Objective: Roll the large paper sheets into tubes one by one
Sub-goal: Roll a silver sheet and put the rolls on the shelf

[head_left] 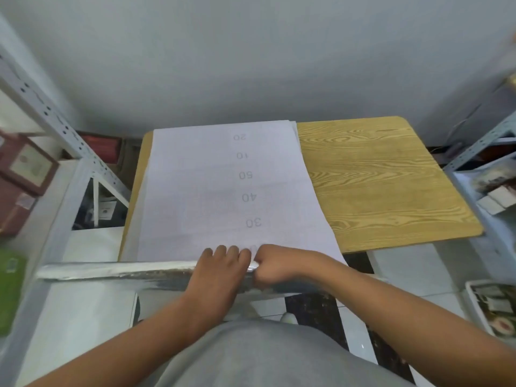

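From the head camera, the big paper sheet lies flat on the wooden table, taking up the left and middle of the top. Faint numbers run up its middle, upside down to the person. More sheets seem to lie under it — a second edge peeks out at the far corner, at about 1 o'clock.

The near edge of the sheet, at 6 o'clock, has already been curled into a thin roll that lies across the front of the table. It looks like the very start of a tube. The left hand rests on top of the roll with its fingers bent over it, likely to keep the roll tight so it does not spring open. The right hand is bunched up just beside it, touching it, and seems to pinch the roll (its fingertips are tucked under, so I cannot tell for sure).

Both hands sit near the middle, so the long left end of the roll sticks out past the table edge at 9 o'clock with nothing holding it — I think it could go loose or crooked.

Ahead, toward 12 o'clock, the sheet is flat and bare, so there is room to roll forward. A metal shelf stands close at 10 o'clock, and another shelf at 3 o'clock.
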